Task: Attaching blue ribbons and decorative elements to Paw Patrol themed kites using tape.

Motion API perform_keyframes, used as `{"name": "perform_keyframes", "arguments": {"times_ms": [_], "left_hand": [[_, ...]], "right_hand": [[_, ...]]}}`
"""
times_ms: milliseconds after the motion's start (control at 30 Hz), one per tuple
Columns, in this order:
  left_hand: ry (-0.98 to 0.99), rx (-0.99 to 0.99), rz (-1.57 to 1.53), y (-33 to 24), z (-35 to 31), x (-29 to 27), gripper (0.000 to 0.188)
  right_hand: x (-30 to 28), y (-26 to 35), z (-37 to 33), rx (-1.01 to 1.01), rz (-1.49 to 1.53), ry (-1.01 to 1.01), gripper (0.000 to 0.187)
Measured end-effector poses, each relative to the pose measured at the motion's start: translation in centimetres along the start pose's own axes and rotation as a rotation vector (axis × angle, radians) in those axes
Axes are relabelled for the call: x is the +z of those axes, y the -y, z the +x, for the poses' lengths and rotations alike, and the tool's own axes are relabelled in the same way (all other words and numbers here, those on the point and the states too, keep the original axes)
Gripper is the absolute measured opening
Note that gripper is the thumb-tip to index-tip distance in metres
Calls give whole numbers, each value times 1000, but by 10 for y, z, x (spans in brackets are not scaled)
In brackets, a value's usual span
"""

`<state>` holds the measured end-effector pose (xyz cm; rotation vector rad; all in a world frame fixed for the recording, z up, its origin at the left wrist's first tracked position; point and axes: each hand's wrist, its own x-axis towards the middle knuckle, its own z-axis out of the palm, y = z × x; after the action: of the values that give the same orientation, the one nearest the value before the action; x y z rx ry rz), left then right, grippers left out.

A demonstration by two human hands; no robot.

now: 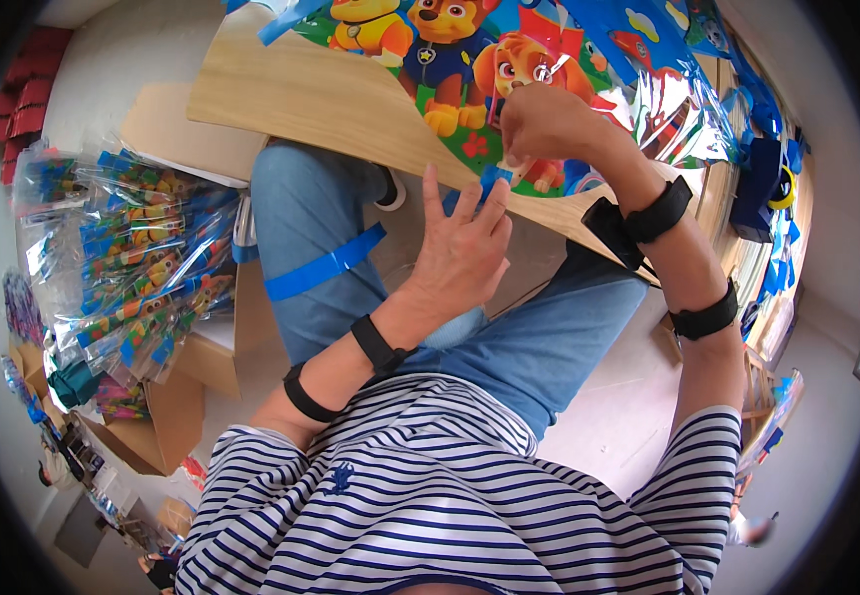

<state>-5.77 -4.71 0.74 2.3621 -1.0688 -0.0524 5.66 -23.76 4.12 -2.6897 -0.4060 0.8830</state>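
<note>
Table (291, 84) bears printed film (445, 84); handling its blue tab (495, 177) seemingly needs precision: right hand (547, 121) pinched, grip of left hand (458, 253) unclear.

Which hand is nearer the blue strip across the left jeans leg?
Left: the left hand is to the right of the blue strip; the right hand is farther up and right, over the cartoon-printed plastic sheet.

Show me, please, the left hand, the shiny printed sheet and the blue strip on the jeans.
Left hand (458, 256): head view, on the back of the hand.
Printed sheet (450, 59): head view, on its printed side.
Blue strip (326, 269): head view, middle of its length.
</note>
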Motion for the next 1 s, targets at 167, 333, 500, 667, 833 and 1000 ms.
{"name": "perform_keyframes", "arguments": {"times_ms": [167, 333, 500, 667, 833, 1000], "left_hand": [[8, 5, 10, -2, 0, 1, 39], [-6, -3, 37, -2, -2, 2, 39], [-38, -14, 43, -4, -2, 7, 38], [-99, 7, 114, -2, -2, 19, 37], [-131, 25, 130, -3, -5, 18, 36], [-86, -25, -66, -2, -24, -9, 38]], "right_hand": [[6, -15, -16, 79, 223, -534, 23], [26, -2, -32, 78, 399, -485, 27], [46, 5, -23, 333, 445, -398, 26], [39, 2, -30, 404, 625, -464, 21], [43, 13, -31, 478, 469, -395, 20], [67, 45, -36, 138, 720, -628, 15]]}}
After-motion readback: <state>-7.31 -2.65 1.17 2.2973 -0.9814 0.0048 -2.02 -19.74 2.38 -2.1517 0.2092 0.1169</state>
